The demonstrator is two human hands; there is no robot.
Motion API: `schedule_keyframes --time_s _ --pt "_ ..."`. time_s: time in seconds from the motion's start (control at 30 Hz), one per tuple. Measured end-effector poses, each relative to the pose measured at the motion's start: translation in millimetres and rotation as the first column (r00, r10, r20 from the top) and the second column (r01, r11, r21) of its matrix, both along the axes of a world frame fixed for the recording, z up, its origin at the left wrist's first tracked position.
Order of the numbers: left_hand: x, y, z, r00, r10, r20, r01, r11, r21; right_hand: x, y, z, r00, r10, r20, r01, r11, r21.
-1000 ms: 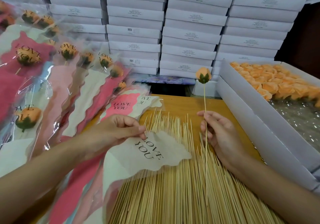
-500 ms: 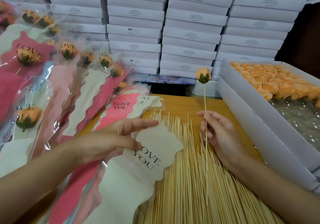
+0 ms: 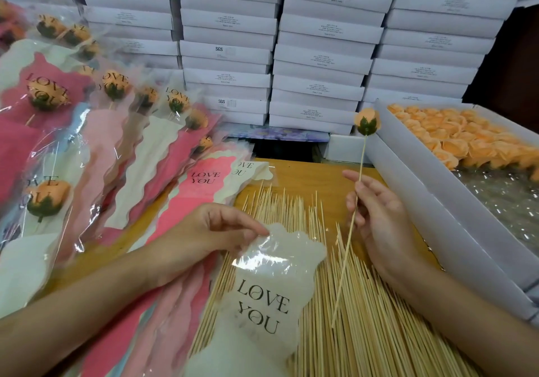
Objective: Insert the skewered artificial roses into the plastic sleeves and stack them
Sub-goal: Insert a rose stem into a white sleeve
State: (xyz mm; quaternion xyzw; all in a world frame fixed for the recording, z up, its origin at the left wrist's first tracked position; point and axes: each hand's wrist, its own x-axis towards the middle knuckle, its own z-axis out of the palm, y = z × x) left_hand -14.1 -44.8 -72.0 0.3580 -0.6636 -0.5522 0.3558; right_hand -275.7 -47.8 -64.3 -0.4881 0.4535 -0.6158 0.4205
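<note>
At the far left, a fanned heap of filled clear plastic sleeves [image 3: 96, 149] with pink, cream and blue wavy liners lay on the wooden bench [image 3: 306, 172]. Ten orange rose heads could be counted in it, with more blurred at the corner. Just beside it lay a flat stack of empty sleeves [image 3: 204, 184], with two "LOVE YOU" prints showing at its top end. The left hand [image 3: 210, 233] was over that stack, thumb and forefinger pinching the top edge of one cream "LOVE YOU" sleeve [image 3: 268, 295]. That sleeve lay across a loose pile of bamboo skewers [image 3: 364, 333], too many to count. Behind, four columns of stacked flat white cartons [image 3: 329, 55] stood in plain sight. The right hand [image 3: 379, 222] held one skewered orange artificial rose [image 3: 367, 121] above the pile, its fingers [image 3: 361, 190] curled and pinching the stick, which was slightly tilted with the bloom uppermost. At the right, one open white cardboard box [image 3: 414, 184] held rows of loose orange rose heads [image 3: 466, 140], too many to count.
</note>
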Motion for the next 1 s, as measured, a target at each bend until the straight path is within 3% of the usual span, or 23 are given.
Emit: schedule_keyframes --time_s 0.23,0.57,1.0 --pt "-4 3 -2 0.997 0.052 0.051 -0.051 0.998 -0.030 0 0 20 0.989 -0.098 0.110 0.109 0.989 -0.098" --pt "-10 2 -4 0.959 0.269 0.092 -0.268 0.963 -0.023 -5 1 37 0.978 -0.196 0.067 0.206 0.950 -0.236" --pt "-11 0 -4 0.954 0.296 0.053 -0.291 0.953 -0.090 -5 2 36 0.972 -0.226 0.068 0.236 0.933 -0.273"
